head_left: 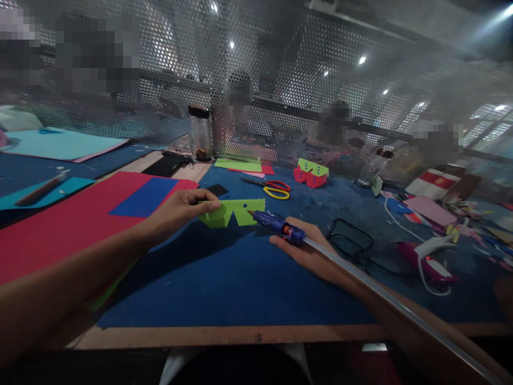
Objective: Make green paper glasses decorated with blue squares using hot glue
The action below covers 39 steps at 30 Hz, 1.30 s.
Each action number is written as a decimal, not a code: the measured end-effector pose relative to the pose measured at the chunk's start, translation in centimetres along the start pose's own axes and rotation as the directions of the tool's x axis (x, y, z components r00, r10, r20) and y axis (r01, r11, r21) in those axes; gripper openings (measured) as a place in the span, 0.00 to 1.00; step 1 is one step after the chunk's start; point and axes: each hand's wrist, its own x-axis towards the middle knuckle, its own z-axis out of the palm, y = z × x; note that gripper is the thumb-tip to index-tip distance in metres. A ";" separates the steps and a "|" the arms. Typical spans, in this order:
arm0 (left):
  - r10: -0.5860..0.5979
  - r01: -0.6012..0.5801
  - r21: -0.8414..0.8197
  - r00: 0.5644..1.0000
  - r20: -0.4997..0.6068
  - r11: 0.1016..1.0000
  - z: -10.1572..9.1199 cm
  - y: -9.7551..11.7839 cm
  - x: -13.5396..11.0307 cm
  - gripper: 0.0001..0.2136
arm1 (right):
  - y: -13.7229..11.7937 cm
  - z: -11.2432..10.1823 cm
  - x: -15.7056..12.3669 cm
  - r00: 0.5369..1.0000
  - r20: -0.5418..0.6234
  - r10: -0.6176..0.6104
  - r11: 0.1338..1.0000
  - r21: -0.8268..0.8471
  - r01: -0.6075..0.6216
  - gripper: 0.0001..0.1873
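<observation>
My left hand [196, 206] pinches the left end of a lime green paper piece [218, 215], which has a V-shaped notch in its lower edge. A small dark blue square [245, 205] sits on that paper. My right hand [306, 248] is closed round a blue hot glue gun [276, 224], with a long clear glue stick [360, 276] running out of its back. The nozzle points at the green paper, just beside the blue square; whether it touches cannot be made out. The trigger and some fingers are hidden.
Behind lie red-and-yellow-handled scissors [277, 189] and a folded green and red paper shape [311, 173]. Red sheets [80, 235] with a blue strip [143, 198] spread at left. A jar [200, 133] stands by the perforated screen [272, 107]. Cables [352, 240] and paper scraps lie right.
</observation>
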 end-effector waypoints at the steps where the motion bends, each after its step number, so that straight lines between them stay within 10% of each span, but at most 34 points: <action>1: -0.003 0.003 -0.001 1.000 0.001 1.000 0.0 0.1 0.0 0.17 | 0.0 0.0 0.0 1.000 0.003 0.005 1.000 0.000 -0.005 0.20; 39: 0.002 -0.002 -0.029 1.000 0.002 1.000 0.0 -0.2 0.0 0.17 | -0.6 -0.2 0.0 1.000 0.013 0.000 1.000 -0.005 0.000 0.21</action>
